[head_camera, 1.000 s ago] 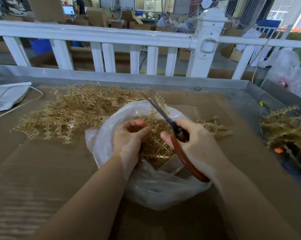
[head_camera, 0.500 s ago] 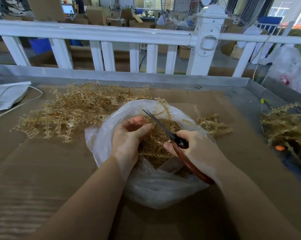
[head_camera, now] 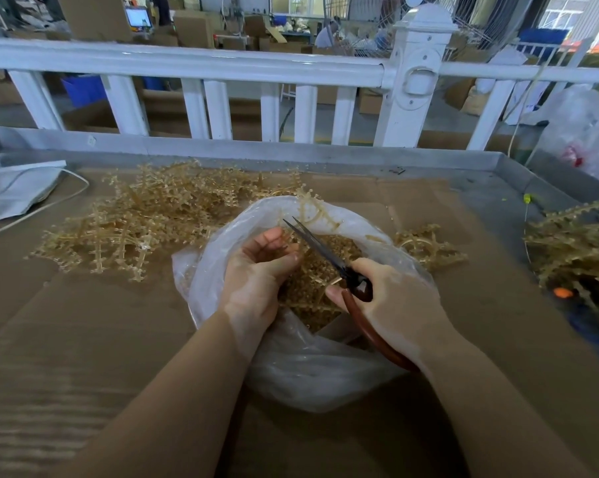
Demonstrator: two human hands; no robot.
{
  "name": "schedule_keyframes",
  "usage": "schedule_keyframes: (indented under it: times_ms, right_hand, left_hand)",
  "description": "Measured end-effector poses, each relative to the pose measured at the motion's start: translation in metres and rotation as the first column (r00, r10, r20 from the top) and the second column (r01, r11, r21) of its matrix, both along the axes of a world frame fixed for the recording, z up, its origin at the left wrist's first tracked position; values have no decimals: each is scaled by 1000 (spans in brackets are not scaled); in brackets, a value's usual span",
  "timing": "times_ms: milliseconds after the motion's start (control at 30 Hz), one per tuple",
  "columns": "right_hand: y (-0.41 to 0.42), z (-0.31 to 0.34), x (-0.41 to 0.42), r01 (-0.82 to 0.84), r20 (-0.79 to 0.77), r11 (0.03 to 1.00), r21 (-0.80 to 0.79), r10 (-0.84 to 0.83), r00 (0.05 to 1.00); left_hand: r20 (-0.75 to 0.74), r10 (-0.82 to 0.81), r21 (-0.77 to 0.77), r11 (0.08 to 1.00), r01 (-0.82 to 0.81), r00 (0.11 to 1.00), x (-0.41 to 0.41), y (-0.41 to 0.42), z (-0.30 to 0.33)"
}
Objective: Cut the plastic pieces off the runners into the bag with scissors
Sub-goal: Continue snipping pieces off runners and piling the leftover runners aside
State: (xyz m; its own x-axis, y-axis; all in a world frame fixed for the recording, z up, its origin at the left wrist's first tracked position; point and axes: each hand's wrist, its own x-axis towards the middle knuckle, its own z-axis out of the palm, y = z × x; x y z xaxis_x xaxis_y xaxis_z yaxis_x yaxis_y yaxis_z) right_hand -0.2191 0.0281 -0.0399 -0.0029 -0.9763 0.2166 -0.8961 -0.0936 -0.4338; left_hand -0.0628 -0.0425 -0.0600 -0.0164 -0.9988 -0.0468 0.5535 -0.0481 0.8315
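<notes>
Fingers (head_camera: 274, 248) of my left hand (head_camera: 256, 281) curl inward over the open bag (head_camera: 291, 367), pinching what looks like a thin tan runner (head_camera: 317, 213); the exact contact is hidden behind my palm. My right hand (head_camera: 394, 301) grips the scissors (head_camera: 325, 257) by their reddish-brown handles, fingers wrapped round them, thumb on top. The dark blades are slightly parted and point up and away from me, tips just beside my left fingertips.

Only one view is given, from my head, looking down. The clear bag sits on the cardboard-covered table (head_camera: 84, 339), mouth open toward me, already holding a heap of small tan pieces (head_camera: 312, 288). One runner arches over the bag's far rim. A large pile of uncut runners (head_camera: 136, 229) lies beyond and to the left of the bag. A smaller cluster (head_camera: 425, 246) lies just right of it, and another heap (head_camera: 573, 250) sits well apart at the table's right edge. A white railing (head_camera: 222, 67) runs behind the table.

Risks, as I judge them: the blade tips are very close to my left fingers, so a quick snip could nick them. The bag is thin, and the blades could snag or slit it. Pieces cut near the rim could spring out onto the cardboard instead of dropping inside.
</notes>
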Motion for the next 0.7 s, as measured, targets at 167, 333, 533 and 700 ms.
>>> schedule_keyframes:
  times_ms: [167, 333, 533, 700]
  right_hand:
    - [0, -9, -3, 6, -29, 996, -84, -8, 1000]
    - [0, -19, -1, 37, -12, 988, -149, -39, 999]
    - [1, -24, 1, 71, -2, 981, -180, -73, 997]
    - [1, -26, 1, 84, 16, 976, -199, -82, 996]
  left_hand:
    - [-23, -12, 0, 1000, 12, 1000, 1, 0, -1]
    - [-13, -1, 1, 1000, 1, 1000, 1, 1, -2]
    - [40, 6, -53, 999, -4, 999, 1, 3, -2]
    - [-21, -5, -50, 999, 3, 1000, 1, 5, 0]
